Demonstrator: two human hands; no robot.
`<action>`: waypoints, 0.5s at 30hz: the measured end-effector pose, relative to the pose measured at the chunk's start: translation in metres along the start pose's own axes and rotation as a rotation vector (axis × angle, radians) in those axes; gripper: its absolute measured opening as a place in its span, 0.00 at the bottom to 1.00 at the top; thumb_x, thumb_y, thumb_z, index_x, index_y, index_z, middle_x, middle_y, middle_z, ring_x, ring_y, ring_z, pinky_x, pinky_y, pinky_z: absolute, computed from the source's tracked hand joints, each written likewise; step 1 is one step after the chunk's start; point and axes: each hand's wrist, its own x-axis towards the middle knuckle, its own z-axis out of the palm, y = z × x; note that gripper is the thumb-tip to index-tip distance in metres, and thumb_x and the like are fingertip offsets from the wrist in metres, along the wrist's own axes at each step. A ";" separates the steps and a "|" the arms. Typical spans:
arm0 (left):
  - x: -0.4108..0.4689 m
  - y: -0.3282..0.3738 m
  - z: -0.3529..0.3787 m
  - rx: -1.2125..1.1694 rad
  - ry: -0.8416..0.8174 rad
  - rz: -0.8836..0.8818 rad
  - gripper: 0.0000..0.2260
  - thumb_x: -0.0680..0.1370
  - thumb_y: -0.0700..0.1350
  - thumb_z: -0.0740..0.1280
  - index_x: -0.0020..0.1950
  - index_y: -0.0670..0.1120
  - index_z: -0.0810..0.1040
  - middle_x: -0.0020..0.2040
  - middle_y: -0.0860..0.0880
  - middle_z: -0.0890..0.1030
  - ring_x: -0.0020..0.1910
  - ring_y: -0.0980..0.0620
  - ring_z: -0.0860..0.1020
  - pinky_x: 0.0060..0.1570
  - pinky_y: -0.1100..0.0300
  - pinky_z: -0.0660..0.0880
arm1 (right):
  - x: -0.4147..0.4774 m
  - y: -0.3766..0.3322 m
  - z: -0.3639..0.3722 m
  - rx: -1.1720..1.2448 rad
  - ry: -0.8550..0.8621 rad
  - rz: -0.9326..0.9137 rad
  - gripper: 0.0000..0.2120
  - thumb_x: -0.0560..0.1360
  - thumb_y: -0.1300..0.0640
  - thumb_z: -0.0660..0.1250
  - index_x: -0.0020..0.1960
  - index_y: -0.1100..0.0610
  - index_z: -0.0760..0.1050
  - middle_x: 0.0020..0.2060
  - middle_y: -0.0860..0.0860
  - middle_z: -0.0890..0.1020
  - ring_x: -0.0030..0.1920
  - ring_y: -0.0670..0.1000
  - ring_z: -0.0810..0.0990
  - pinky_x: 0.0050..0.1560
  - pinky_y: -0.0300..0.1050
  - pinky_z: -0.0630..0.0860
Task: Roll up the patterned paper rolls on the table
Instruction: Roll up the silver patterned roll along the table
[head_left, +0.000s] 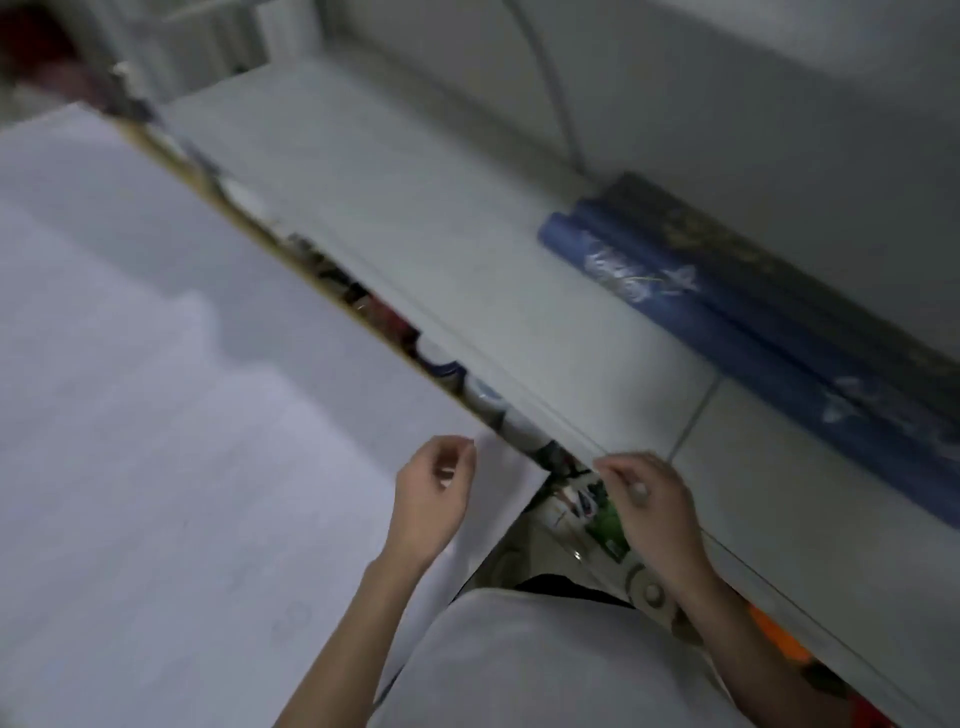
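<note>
A large paper sheet (156, 415) fills the left, plain white side up, and its right edge runs diagonally toward me. Along that edge shows a narrow blurred strip of coloured pattern (483, 400). My left hand (434, 501) hovers over the sheet's near corner with thumb and fingers curved and apart, nothing between them. My right hand (652, 512) is at the near edge of the white table (415, 234), fingers bent down onto the edge. Blur hides whether it pinches anything. Two rolled papers lie at the back right: a blue roll (675, 306) and a dark roll (737, 249).
A wall (727, 104) rises right behind the rolls, with a pale pipe (556, 88) running up it. Below the table's near edge lies clutter: a green item (608, 527), a tape roll (649, 590) and something orange (774, 636).
</note>
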 end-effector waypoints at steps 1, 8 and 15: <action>-0.019 -0.015 -0.010 -0.011 0.046 -0.066 0.03 0.79 0.51 0.66 0.49 0.57 0.80 0.45 0.64 0.82 0.46 0.63 0.79 0.43 0.75 0.71 | 0.001 -0.002 0.007 -0.080 0.015 -0.025 0.05 0.76 0.62 0.70 0.48 0.55 0.83 0.44 0.47 0.84 0.46 0.48 0.81 0.50 0.47 0.77; -0.142 -0.095 -0.059 -0.049 0.365 -0.402 0.05 0.80 0.46 0.66 0.47 0.54 0.80 0.45 0.59 0.82 0.45 0.61 0.79 0.41 0.72 0.73 | -0.020 -0.026 0.072 -0.085 -0.367 -0.252 0.06 0.78 0.59 0.67 0.51 0.50 0.81 0.44 0.39 0.80 0.46 0.44 0.79 0.46 0.41 0.74; -0.220 -0.125 -0.074 -0.085 0.571 -0.617 0.03 0.79 0.47 0.67 0.47 0.56 0.79 0.44 0.60 0.82 0.43 0.63 0.79 0.42 0.65 0.74 | -0.054 -0.038 0.146 -0.138 -1.014 -0.185 0.11 0.75 0.60 0.72 0.46 0.43 0.78 0.44 0.41 0.82 0.45 0.37 0.79 0.47 0.31 0.73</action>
